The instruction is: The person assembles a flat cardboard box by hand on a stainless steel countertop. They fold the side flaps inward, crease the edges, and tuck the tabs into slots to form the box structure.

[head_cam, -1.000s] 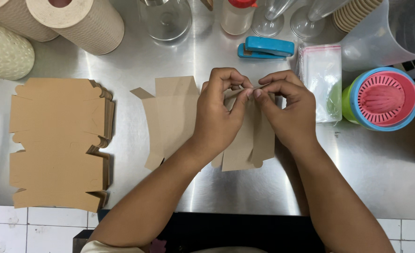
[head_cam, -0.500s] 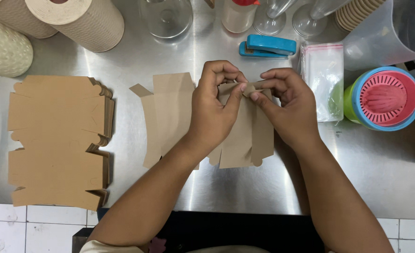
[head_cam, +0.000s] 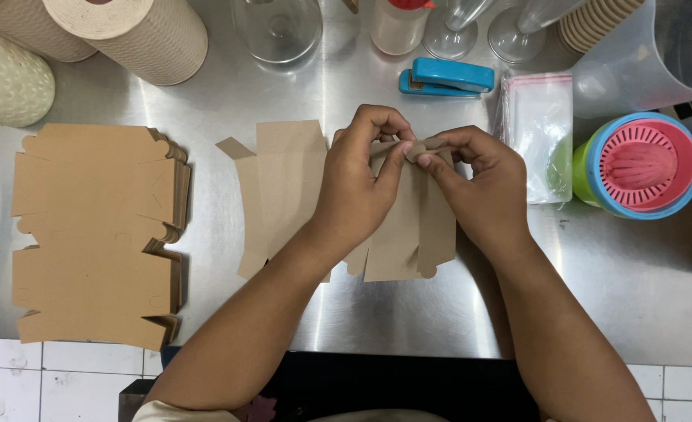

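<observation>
Both hands pinch a small tab at the top edge of a flat brown carton blank on a steel counter

Left hand point(head_cam: 362, 184) and right hand point(head_cam: 479, 187) meet fingertip to fingertip on the tab, thumbs pressing it over; the blank point(head_cam: 283, 187) lies flat mid-counter, between a stack of blanks point(head_cam: 88, 234) and a bag point(head_cam: 537, 133), a blue stapler point(head_cam: 446, 78) just beyond. A clean fold likely calls for creasing along the scored line while the panel stays flat

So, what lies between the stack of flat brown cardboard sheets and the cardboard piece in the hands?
In the head view, only bare steel table lies between the stack of cardboard sheets and the cardboard piece that both hands hold.
</observation>
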